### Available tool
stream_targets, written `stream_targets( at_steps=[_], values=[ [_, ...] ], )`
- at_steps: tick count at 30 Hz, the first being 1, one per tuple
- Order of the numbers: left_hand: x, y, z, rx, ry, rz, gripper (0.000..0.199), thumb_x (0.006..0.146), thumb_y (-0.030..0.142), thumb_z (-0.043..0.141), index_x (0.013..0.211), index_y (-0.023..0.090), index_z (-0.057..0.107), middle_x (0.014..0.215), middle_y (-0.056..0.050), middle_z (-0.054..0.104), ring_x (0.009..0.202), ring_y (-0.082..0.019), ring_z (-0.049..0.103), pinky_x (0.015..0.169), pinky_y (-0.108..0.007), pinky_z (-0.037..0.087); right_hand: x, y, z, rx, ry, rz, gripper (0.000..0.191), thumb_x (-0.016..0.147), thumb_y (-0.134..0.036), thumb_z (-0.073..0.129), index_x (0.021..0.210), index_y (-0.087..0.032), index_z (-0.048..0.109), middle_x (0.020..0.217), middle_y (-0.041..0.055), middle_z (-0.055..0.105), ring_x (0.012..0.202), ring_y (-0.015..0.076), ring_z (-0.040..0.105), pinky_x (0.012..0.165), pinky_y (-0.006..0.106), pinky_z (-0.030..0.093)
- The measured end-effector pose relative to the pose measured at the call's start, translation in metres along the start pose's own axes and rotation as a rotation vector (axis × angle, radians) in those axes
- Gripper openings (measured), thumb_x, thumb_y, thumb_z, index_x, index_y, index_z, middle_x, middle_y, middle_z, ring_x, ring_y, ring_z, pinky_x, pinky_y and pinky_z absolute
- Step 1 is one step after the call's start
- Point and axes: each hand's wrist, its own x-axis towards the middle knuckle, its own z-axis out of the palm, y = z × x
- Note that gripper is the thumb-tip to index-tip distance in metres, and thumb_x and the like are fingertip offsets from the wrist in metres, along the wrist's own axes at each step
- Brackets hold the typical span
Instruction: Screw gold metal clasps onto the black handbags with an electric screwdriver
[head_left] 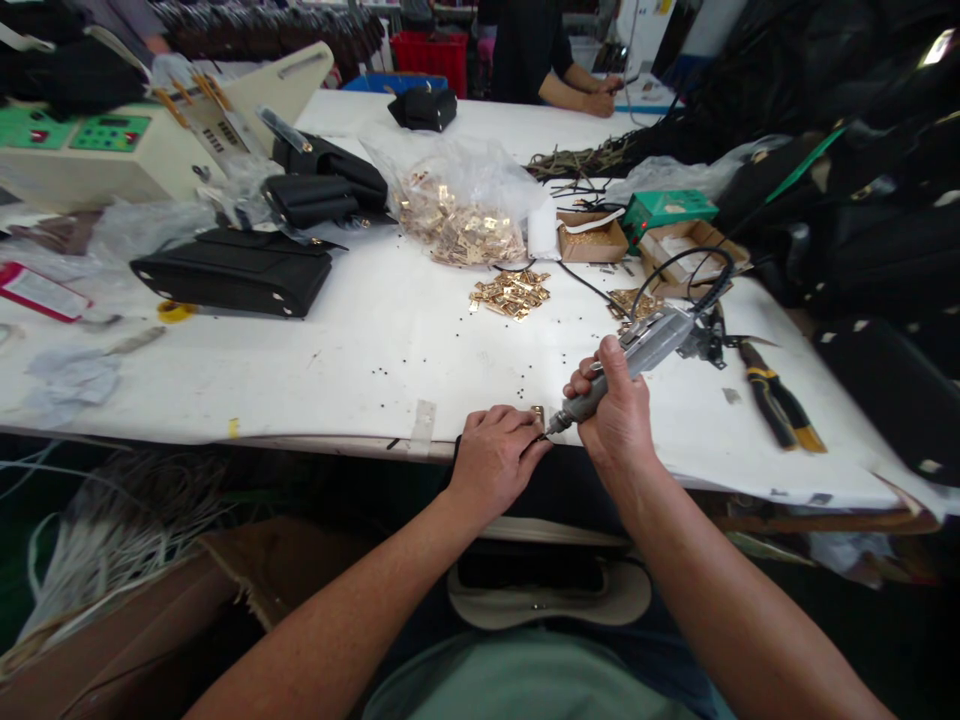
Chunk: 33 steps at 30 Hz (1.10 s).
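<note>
My right hand point(619, 405) is wrapped round a grey power screwdriver point(649, 345), thumb along its top. The screwdriver slants down to the left, its tip beside my left fingertips. My left hand point(499, 455) is closed at the table's front edge, gripping black bag material point(574, 485). A small gold metal fitting point(538, 411) shows just beyond its fingers. What lies under the fingers is hidden. Past both hands is a loose pile of gold metal fittings point(511, 294), with tiny black screws scattered on the white tabletop point(360, 350).
A clear plastic bag of gold fittings point(461, 205) and a small cardboard box point(592, 238) stand farther back. Black bags point(236, 270) lie left. Yellow-and-black pliers point(780, 395) lie right. A cream machine point(112, 150) stands back left. Another person's hands point(600, 98) are at the far end.
</note>
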Motion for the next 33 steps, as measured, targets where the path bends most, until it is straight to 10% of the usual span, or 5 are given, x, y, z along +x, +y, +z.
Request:
stream_targets(
  at_steps=[33],
  values=[
    [-0.002,-0.001,0.004,-0.003,0.027,-0.072,0.060,0.093,0.033,0.067,0.146,0.018,0.044,0.122,-0.009,0.071,0.114,-0.027,0.062,0.097,-0.046,0.046,0.003,0.021,-0.001,-0.334,-0.018,-0.179,0.042,0.077,-0.054,0.080,0.070,-0.019,0.060,0.053,-0.0025,0.057,0.043,0.0101,0.049,0.039,0.021,0.040]
  ],
)
